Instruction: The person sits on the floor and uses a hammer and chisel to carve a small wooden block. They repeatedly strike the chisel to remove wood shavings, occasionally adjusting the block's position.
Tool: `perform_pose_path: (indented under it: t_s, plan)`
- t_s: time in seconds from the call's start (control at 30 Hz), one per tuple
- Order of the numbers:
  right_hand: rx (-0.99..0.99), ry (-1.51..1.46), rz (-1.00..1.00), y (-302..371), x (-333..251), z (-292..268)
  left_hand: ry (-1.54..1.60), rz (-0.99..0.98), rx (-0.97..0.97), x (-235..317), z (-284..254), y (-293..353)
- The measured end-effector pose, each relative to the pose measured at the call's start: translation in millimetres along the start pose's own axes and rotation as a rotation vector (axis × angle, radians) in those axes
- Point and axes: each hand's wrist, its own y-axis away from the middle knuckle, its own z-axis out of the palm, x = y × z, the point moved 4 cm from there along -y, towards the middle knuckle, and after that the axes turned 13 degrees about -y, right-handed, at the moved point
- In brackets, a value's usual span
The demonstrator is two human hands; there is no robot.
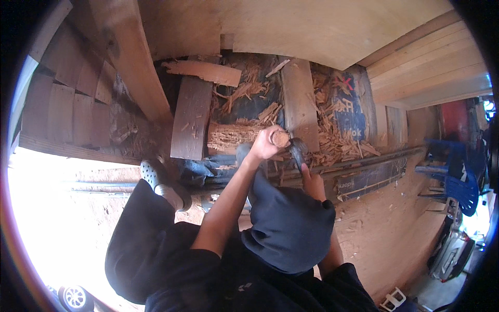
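Observation:
My left hand [266, 144] is closed around a round piece of wood [281, 138], whose pale cut end faces up. Just to its right, my right hand [312, 183] grips a short dark hand tool [297, 152]. The tool's dark head is close beside the wood; whether it touches cannot be made out, nor its exact kind. Below the hands, splintered wood [234, 137] and chips [338, 148] cover the ground. My raised right knee [291, 223], in dark cloth, partly hides the right forearm.
Two thick boards, one dark brown [190, 122] and one lighter [300, 104], lie ahead. A loose slab [205, 71] rests across the brown one. An upright post [132, 57] stands left. Dark pipes [364, 157] run near my feet. Blue chairs [457, 177] stand right.

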Motion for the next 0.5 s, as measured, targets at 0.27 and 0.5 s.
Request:
perform_pose_path:
  t_s: [0.27, 0.5]
  plan:
    - [-0.071, 0.197, -0.058, -34, -39, -9, -0.022, 0.059, 0.054, 22, -20, 10]
    - [-0.201, 0.252, -0.054, -57, -61, -16, -0.124, 0.231, 0.257, 28, 4, -3]
